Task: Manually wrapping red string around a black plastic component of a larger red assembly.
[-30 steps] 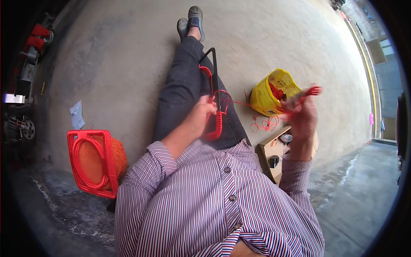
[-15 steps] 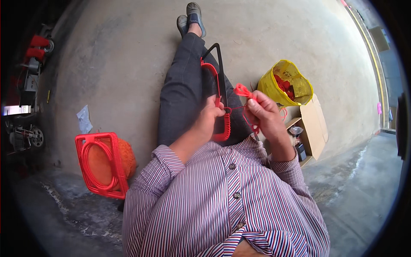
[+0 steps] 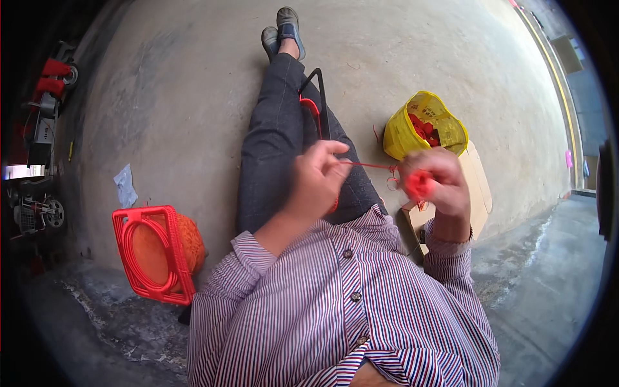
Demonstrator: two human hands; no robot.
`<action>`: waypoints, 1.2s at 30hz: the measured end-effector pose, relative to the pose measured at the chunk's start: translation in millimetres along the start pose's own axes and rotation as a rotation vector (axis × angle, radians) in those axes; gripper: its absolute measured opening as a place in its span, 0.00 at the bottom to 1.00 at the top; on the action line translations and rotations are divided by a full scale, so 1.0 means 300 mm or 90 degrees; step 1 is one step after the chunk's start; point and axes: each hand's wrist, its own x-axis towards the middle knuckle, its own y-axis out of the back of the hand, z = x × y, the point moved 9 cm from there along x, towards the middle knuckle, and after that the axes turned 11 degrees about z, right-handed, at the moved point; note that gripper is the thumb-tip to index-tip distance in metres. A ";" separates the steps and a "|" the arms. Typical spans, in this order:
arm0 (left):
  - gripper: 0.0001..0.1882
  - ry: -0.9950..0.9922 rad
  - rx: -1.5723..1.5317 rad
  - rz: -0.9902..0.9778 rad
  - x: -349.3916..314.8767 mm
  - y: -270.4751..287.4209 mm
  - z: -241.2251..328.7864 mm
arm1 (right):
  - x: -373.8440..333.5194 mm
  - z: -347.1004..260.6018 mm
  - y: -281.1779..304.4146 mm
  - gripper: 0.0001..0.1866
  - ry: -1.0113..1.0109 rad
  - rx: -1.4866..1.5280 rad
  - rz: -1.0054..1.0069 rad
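A thin red cord (image 3: 371, 166) runs taut across my lap between both hands. My left hand (image 3: 319, 177) pinches its left end over my thighs. Out to the right, my right hand (image 3: 445, 180) is closed on a small red cord bundle (image 3: 419, 186), smeared by motion, with loose loops hanging by the fingers. On my lap lies a frame with a black bar (image 3: 324, 106) and a red cord-wrapped edge (image 3: 311, 106); my left hand and forearm hide much of its lower part.
At the left, a red rectangular frame (image 3: 173, 248) with an oval inside leans on a rounded orange thing (image 3: 190, 235). A yellow bag (image 3: 396, 134) holding red pieces stands right, before a cardboard box (image 3: 478, 184). Crumpled pale plastic (image 3: 126, 185) lies left; wheeled machinery (image 3: 48, 213) lines the far left.
My right hand has moved right and slightly down with the red bundle, drawing the cord out straight. The left hand has come off the frame's edge, still pinching the cord.
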 end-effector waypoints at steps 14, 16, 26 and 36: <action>0.11 0.072 0.143 0.115 0.056 0.154 -0.161 | 0.035 0.372 0.041 0.14 -0.043 -0.458 0.162; 0.11 0.100 0.135 0.113 0.045 0.155 -0.112 | 0.025 0.307 0.034 0.14 -0.002 -0.412 0.197; 0.08 0.324 -0.208 0.001 0.033 0.037 -0.117 | -0.012 -0.089 0.222 0.12 0.074 0.189 0.294; 0.08 0.151 0.013 0.024 0.052 0.028 -0.227 | -0.055 0.414 0.171 0.16 -0.344 -0.126 0.306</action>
